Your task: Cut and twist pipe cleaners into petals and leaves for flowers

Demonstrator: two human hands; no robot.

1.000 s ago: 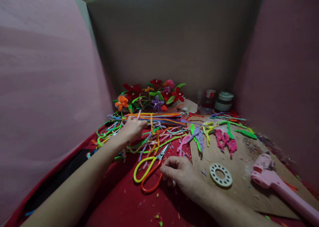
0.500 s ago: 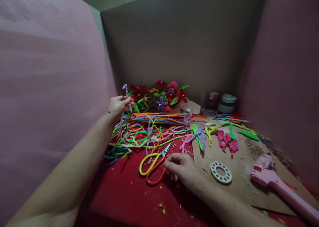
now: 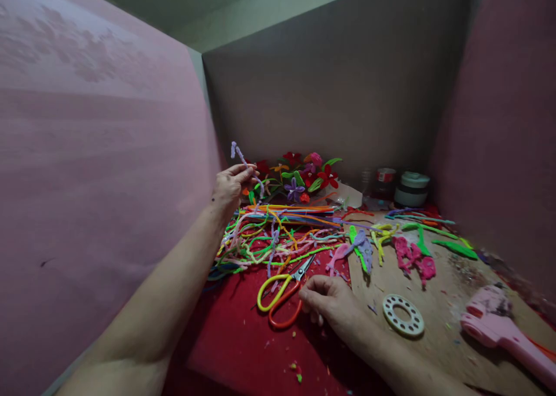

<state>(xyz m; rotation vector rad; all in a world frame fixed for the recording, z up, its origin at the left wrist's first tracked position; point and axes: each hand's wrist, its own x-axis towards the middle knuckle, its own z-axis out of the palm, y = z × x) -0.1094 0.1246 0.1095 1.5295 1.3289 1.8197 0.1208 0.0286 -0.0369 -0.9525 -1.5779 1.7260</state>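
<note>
My left hand [image 3: 230, 187] is raised at the left of the pile, thumb and fingertips pinching a lavender pipe cleaner [image 3: 240, 154] with a bent upper end; its lower end hangs below the fingers. Beneath lies a tangle of colourful pipe cleaners [image 3: 247, 248]. My right hand [image 3: 332, 303] rests low over the red cloth, fingers curled together in a pinch; whether anything is between them is hidden. Beside its fingertips lie scissors [image 3: 299, 273] with one yellow and one red handle, blades pointing away from me.
Pipe-cleaner flowers [image 3: 295, 189] stand at the back. On the right, a brown board [image 3: 369, 332] carries leaf and petal shapes [image 3: 360, 248], a white ring with holes [image 3: 403, 315] and a pink glue gun [image 3: 490, 321]. A lidded jar [image 3: 412, 189] stands behind. Pink walls flank both sides.
My left hand has moved up and away from the tangle, and the lavender pipe cleaner now shows more freely in it. My right hand stays by the scissors. The view has shifted slightly.
</note>
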